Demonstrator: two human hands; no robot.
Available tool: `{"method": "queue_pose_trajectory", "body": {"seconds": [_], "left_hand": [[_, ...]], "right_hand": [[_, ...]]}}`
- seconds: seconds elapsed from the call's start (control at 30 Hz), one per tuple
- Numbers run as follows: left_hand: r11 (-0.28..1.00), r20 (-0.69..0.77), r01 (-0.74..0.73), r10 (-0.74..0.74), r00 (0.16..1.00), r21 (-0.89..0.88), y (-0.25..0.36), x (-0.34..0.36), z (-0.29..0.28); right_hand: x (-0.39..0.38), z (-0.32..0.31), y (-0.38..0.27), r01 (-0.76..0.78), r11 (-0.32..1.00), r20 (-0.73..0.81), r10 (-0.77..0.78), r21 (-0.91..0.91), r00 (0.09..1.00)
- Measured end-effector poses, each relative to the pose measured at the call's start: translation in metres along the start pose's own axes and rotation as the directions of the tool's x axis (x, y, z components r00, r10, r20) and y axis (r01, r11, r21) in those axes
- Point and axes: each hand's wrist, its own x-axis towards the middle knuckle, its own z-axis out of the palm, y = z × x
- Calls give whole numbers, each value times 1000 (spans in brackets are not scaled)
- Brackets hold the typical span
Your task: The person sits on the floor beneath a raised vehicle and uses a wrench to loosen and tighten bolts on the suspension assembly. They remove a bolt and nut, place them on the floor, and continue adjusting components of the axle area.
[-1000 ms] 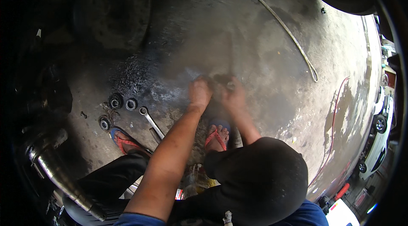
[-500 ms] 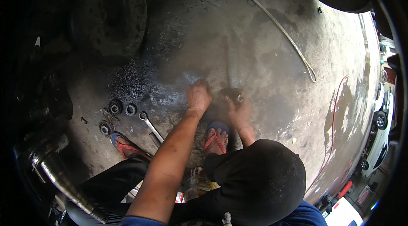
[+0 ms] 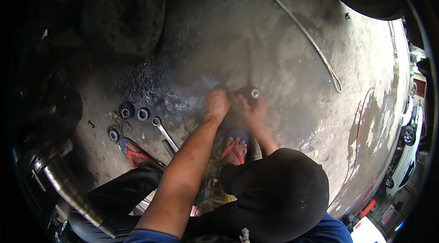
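Note:
Low over the stained floor, in a smear of blur, my two hands are close together in front of my right foot. My left hand has its fingers curled closed, and whatever they grip is hidden. Beside it, my right hand closes around a small dark part with a pale round end; its full shape is too blurred to make out. Left of my left forearm lies a ring-ended wrench, with dark ring-shaped metal parts near it on the floor.
A large dark wheel lies at the far left. A thick metal shaft slants at the lower left. A long bar with a dark crosspiece rests ahead on the right. Farther right are a red hose and a white car.
My right hand has shifted forward and slightly left, toward my left hand, carrying the dark part. The left hand stays nearly in place. The whole view has shifted slightly.

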Motion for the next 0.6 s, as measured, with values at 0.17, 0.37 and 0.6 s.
{"method": "queue_pose_trajectory", "body": {"seconds": [0.17,0.37,0.6], "left_hand": [[982,12,78,-77,997,-174,2,-8,-8],[444,242,293,-169,956,-847,-31,-62,-45],[228,322,379,-250,913,-897,-77,-123,-103]], "right_hand": [[-21,-29,8,-159,973,-79,173,167,982],[-82,-83,16,-113,990,-349,135,81,927],[-148,-107,78,-190,972,-197,160,-142,967]]}}
